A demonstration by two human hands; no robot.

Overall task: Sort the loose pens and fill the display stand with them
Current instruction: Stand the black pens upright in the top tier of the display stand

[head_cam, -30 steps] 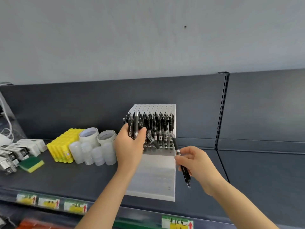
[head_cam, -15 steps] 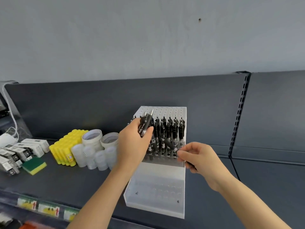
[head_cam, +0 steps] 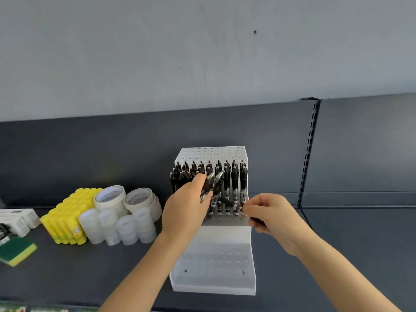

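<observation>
Your left hand was stretched forward over the white display stand, its fingers curled tight round a small bundle of black pens whose tips jutted up and to the right above your thumb. Your right hand sat just right of the stand, thumb and fingertips pinching the near end of a single pen. That pen lay tilted, running up and left from the pinch toward the bundle, across the front of the rows of pens standing upright in the stand's upper tier.
</observation>
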